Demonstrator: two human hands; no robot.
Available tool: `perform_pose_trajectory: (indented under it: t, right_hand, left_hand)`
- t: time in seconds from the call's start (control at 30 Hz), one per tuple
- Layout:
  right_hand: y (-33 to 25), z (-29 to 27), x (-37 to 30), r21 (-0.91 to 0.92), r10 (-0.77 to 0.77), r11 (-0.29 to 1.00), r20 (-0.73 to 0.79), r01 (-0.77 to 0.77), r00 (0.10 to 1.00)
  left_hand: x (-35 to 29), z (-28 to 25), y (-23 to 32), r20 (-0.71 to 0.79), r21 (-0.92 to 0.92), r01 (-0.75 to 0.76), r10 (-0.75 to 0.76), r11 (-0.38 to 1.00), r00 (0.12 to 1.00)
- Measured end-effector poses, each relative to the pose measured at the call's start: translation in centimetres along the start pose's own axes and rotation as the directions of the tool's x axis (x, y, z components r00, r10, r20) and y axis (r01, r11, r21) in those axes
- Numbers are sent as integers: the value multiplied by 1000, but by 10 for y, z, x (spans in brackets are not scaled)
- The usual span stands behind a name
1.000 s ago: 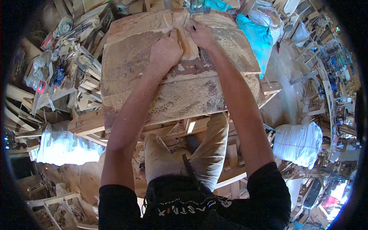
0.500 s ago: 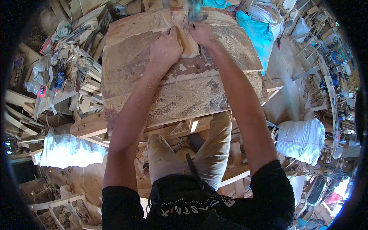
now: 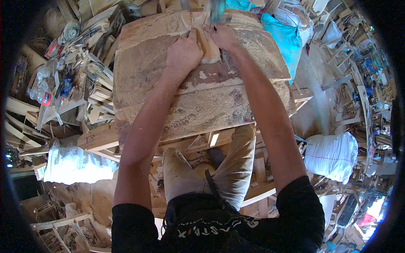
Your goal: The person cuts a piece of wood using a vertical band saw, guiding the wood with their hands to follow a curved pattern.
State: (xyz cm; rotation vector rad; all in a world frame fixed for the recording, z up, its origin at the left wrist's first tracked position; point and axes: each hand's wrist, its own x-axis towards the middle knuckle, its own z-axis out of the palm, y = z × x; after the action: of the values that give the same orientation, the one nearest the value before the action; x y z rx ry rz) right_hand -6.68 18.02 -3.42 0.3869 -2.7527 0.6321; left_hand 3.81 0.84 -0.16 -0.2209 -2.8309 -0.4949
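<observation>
Around you, a dusty brown floor [image 3: 311,116] shows on both sides, with wood offcuts [image 3: 100,91] heaped to your left, a bulging white sack [image 3: 331,157] to your right, and bright light [image 3: 376,207] glaring near the lower right edge.

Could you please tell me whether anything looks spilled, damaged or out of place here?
Sawdust lies strewn across the worktable, whose surface looks worn and patchy near the wooden piece beside the left hand. Off to the left, a clear plastic bottle among the wood scraps looks like stray litter.
</observation>
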Motion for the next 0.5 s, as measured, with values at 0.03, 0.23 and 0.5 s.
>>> perform_pose_trajectory:
  t: [0.03, 0.23, 0.5]
  right_hand:
    - [1, 2, 2, -3, -1, 1000, 15, 1, 1000]
    - [5, 9, 2, 60, -114, 990, -171, 126, 979]
    - [-5, 0, 1, 12, -52, 999, -39, 52, 998]
  left_hand:
    - [1, 1, -1, -11, 5, 0, 0, 1000, 1000]
    - [5, 2, -4, -19, -28, -10, 9, 1000, 1000]
    - [4, -6, -3, 63, -18, 31, -30, 999, 998]
